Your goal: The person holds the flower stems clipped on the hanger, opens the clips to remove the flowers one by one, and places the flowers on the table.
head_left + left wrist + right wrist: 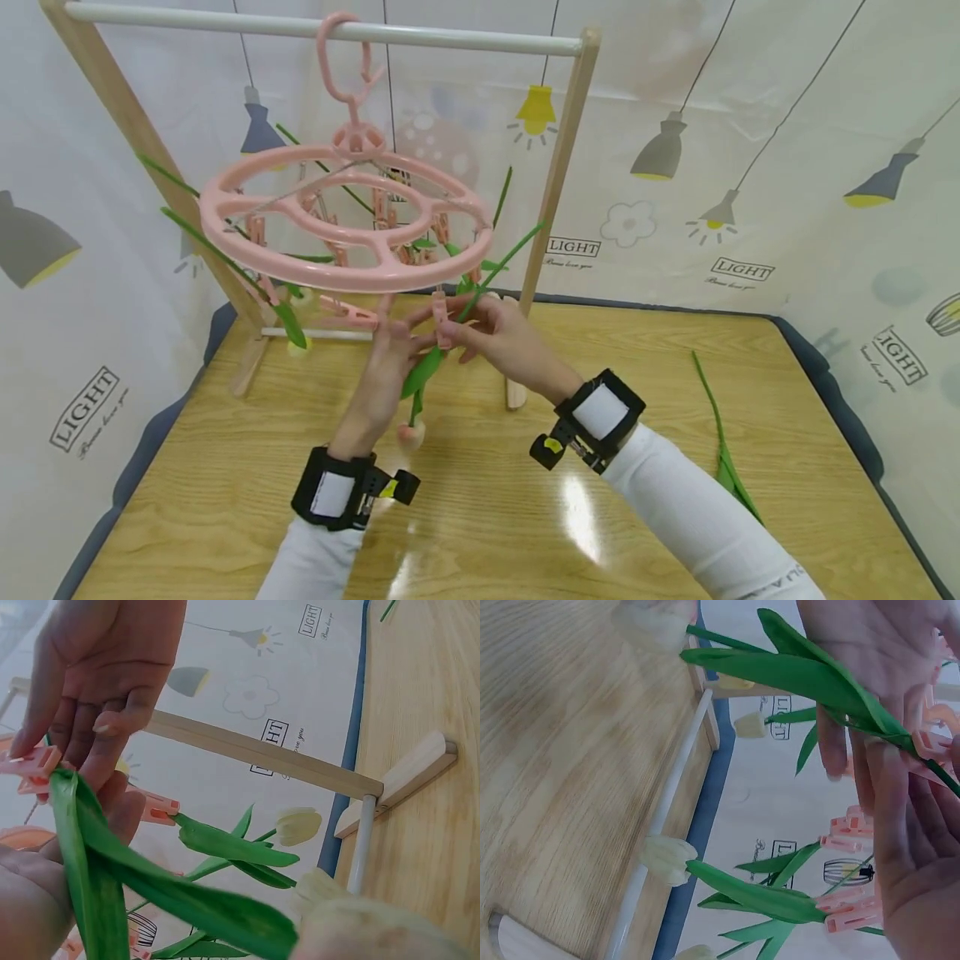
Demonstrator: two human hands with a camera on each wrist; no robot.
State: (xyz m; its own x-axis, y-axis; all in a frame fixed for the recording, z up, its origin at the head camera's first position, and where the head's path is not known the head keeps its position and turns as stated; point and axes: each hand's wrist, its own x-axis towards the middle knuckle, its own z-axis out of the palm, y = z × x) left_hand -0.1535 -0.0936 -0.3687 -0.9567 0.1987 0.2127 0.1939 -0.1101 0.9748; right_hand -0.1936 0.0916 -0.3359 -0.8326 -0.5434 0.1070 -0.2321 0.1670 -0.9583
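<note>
A pink hanger (375, 271) with pink clips hangs from a rack. At its near rim my right hand (517, 342) pinches a pink clip (440, 317) between thumb and fingers. My left hand (382, 375) holds a tulip at this clip, its fingers behind the stem and leaves; its grip is partly hidden. This tulip hangs head down: the green leaves (423, 375) lie below the clip and the pale bloom (411, 433) is lowest. In the right wrist view its stem crosses the clip (934, 742). Close up in the left wrist view are its leaves (180, 900).
Several other tulips hang head down from the hanger, such as a white tulip (667, 860). The rack has wooden posts (558, 175) and a white top bar (225, 21). Another green stem with leaves (720, 433) lies on the wooden table (637, 517), beside my right forearm.
</note>
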